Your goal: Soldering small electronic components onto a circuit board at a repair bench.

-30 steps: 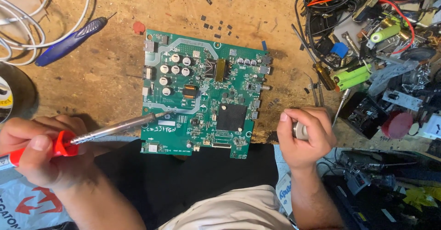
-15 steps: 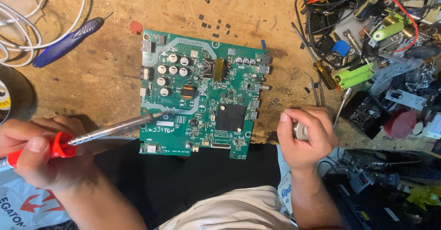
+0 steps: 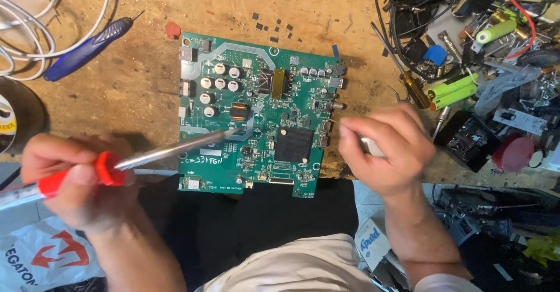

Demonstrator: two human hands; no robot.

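A green circuit board [image 3: 256, 114] lies on the worn wooden bench [image 3: 134, 88], its near edge hanging over the bench's front. My left hand [image 3: 70, 181] grips a soldering iron with a red handle [image 3: 70, 178]; its metal shaft [image 3: 169, 150] slants up to the right and its tip rests over the board's middle left, near a copper coil. My right hand [image 3: 385, 149] hovers just right of the board, fingers closed around a small silvery object [image 3: 373, 147] that I cannot identify.
A blue-handled screwdriver [image 3: 87, 48] and white cables [image 3: 35, 18] lie at the back left. At the right sits a heap of wires, green cylindrical cells [image 3: 452, 91], a screwdriver and small parts. Small black chips [image 3: 274, 26] are scattered behind the board.
My right hand has moved left and up toward the board's right edge. The soldering iron stays over the board with almost no shift.
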